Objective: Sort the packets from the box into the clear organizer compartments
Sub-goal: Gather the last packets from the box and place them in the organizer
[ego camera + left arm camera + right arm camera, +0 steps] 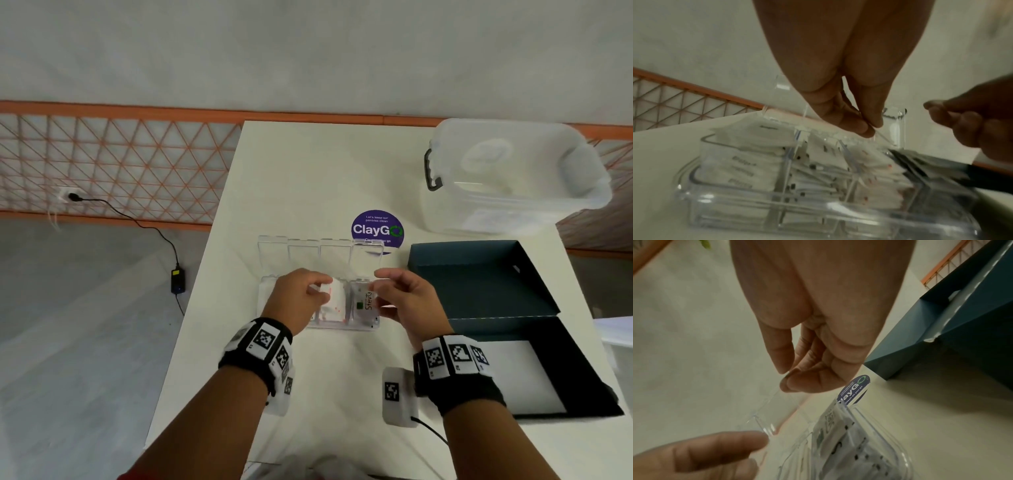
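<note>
The clear organizer [363,326] sits mid-table with its lid flaps [303,253] raised. White packets fill its compartments [748,164]; the right one holds Stevia packets [363,301], and its neighbour holds packets with red marks [334,308]. My left hand [318,287] hovers over the red-marked packets, thumb and fingers pinching a thin clear lid edge [885,138]. My right hand [380,284] is over the right compartment and pinches the top of a clear lid flap [777,404]. The dark teal box [479,284] lies open to the right, with no packets visible inside.
A large clear storage bin [513,178] stands at the back right. A purple ClayGo sticker [376,228] lies behind the organizer. A white sheet [513,377] fills the box's near half. The table's left edge [191,294] drops to the floor, where a power adapter [178,281] lies.
</note>
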The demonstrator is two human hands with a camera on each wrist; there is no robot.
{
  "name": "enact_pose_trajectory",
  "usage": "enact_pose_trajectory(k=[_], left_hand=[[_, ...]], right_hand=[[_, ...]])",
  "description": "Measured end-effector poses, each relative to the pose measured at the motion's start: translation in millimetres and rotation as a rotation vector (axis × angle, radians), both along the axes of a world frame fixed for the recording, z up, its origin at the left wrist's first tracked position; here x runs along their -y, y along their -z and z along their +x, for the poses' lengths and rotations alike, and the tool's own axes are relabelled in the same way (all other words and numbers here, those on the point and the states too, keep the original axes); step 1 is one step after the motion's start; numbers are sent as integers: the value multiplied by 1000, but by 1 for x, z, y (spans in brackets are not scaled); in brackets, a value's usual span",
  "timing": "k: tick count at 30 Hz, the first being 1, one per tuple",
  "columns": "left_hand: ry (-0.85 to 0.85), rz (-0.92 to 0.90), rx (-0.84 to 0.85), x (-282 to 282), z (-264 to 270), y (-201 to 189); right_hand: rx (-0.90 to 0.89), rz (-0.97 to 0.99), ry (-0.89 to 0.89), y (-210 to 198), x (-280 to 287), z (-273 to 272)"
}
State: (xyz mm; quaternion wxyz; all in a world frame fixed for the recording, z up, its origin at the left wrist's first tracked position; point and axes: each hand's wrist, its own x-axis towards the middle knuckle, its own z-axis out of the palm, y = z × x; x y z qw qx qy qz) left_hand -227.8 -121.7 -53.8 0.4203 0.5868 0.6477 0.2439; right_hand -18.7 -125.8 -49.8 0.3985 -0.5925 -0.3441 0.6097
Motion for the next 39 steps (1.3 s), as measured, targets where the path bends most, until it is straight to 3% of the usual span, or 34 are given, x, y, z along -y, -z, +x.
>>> enact_pose_trajectory(k=[4,10,14,20,24,27,31,36,39], left_hand=[[87,13,-145,1,10,8],[293,165,-523,3,18,19],[347,158,-639,0,20,21],[316,150,-520,0,15,21],[141,216,-398,4,-6,13],[32,184,-497,5,-30,11],[124,93,-667,8,-42,12],[30,118,-569,10,-44,11],[-30,8,-501,12,-59,11]], right_hand=[[-4,-11,27,1,4,4],[13,-16,24,3,6,11],[21,-19,19,4,5,13],[21,-21,3,2,5,14],[16,-19,6,1,6,14],[18,-21,8,3,8,14],[9,-33,2,5,9,8],[-16,-28,-3,8,10,4],[-3,-32,2,8,12,8]])
